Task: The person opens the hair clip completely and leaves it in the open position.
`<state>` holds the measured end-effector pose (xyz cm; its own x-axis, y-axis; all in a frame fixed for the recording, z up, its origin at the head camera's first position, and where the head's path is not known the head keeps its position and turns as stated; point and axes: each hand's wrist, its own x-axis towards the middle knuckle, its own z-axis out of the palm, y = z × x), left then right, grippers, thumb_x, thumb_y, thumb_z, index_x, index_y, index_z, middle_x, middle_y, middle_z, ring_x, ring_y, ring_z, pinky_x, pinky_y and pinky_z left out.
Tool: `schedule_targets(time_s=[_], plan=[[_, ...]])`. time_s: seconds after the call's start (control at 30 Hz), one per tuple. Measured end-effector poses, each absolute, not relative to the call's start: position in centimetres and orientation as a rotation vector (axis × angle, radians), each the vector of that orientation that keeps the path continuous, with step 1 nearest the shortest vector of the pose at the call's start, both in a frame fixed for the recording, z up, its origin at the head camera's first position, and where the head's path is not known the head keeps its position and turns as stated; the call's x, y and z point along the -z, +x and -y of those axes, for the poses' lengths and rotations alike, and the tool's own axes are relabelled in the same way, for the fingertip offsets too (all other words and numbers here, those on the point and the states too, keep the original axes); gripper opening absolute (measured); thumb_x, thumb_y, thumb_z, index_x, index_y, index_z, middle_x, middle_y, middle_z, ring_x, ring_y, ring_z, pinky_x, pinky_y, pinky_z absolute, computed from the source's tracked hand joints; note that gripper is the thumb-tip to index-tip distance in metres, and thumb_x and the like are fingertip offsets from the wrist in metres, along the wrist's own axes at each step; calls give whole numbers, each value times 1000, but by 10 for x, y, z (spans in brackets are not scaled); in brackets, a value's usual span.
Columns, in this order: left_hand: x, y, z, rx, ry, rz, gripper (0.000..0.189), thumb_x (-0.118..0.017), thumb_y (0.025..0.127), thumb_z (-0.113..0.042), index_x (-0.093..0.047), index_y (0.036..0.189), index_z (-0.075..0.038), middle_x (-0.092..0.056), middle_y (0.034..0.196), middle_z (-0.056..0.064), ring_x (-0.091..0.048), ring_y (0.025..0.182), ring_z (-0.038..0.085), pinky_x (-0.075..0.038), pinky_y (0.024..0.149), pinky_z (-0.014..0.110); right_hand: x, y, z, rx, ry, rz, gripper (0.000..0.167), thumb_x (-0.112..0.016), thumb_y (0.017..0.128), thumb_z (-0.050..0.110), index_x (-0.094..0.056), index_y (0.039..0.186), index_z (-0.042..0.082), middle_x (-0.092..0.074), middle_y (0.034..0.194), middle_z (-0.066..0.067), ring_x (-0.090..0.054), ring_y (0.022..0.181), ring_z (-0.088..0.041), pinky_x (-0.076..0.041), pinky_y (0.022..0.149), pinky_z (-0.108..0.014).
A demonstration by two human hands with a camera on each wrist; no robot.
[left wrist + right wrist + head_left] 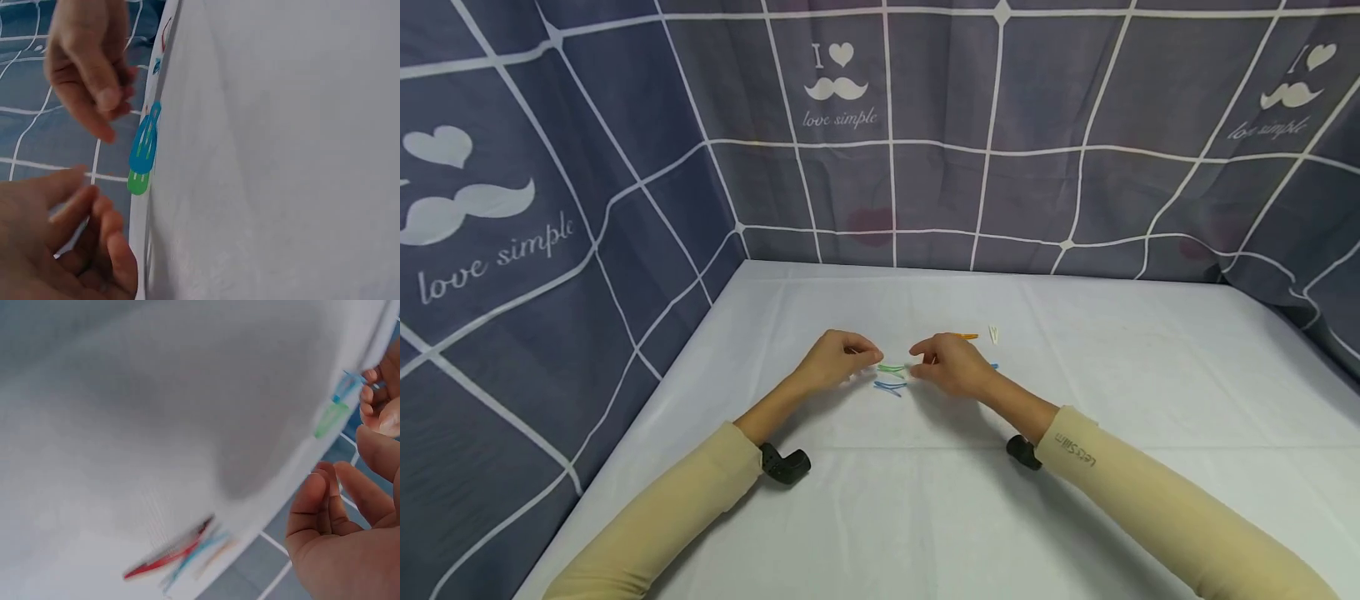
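Blue hair clip and green hair clip lie on the white table between the two hands, the blue one nearer the person. Just left of them is the left hand, thumb and fingers loosely bent, nothing seen in its grasp. On their right the right hand hovers with bent fingers, its thumb apart from the fingertips in the right wrist view. Neither hand visibly touches a clip. Both clips, blue and green, overlap in the left wrist view.
Beyond the right hand lie an orange clip, a white clip and a partly hidden blue clip. A red clip shows in the right wrist view. Grey checked curtains stand behind the white table.
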<state>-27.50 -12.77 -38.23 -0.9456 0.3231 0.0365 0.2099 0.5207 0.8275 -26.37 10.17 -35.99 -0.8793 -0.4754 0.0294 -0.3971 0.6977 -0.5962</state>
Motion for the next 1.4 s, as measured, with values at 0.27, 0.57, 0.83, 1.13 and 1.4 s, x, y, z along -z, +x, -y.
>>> schedule_targets(time_s=[0.27, 0.57, 0.83, 1.13, 1.4], plan=[[373, -259, 101, -1519, 540, -2418, 27, -67, 95, -25, -73, 111, -4, -70, 99, 11, -64, 84, 26, -51, 68, 30, 346, -256, -128, 1044, -777, -2760, 32, -69, 91, 11, -68, 118, -5, -62, 84, -4, -53, 70, -17, -46, 64, -33], [368, -238, 64, -1482, 654, -2366, 23, -68, 93, -15, -71, 110, 0, -67, 91, 3, -66, 79, 29, -56, 65, 36, 345, -246, -161, 1115, -722, -2752, 32, -69, 90, 11, -68, 118, -5, -63, 81, -2, -57, 65, -17, -47, 61, -32], [369, -233, 41, -1481, 644, -2363, 21, -69, 93, -18, -72, 110, -5, -67, 89, -1, -67, 75, 27, -56, 62, 35, 350, -234, -193, 1102, -661, -2799, 29, -72, 89, 13, -72, 113, -1, -63, 80, 0, -55, 74, -19, -44, 62, -29], [374, -240, 15, -1499, 608, -2419, 15, -70, 93, -17, -73, 103, -7, -66, 89, -2, -66, 73, 25, -53, 58, 28, 359, -229, -214, 1149, -634, -2759, 29, -71, 88, 8, -70, 115, -5, -63, 82, -2, -54, 75, -20, -42, 61, -28], [383, -251, 1, -1383, 569, -2516, 18, -71, 92, -16, -72, 108, -7, -65, 88, -3, -62, 67, 10, -47, 57, 21, 368, -231, -219, 1180, -583, -2734, 29, -72, 87, 8, -70, 113, -5, -62, 82, -3, -52, 75, -20, -42, 63, -27]])
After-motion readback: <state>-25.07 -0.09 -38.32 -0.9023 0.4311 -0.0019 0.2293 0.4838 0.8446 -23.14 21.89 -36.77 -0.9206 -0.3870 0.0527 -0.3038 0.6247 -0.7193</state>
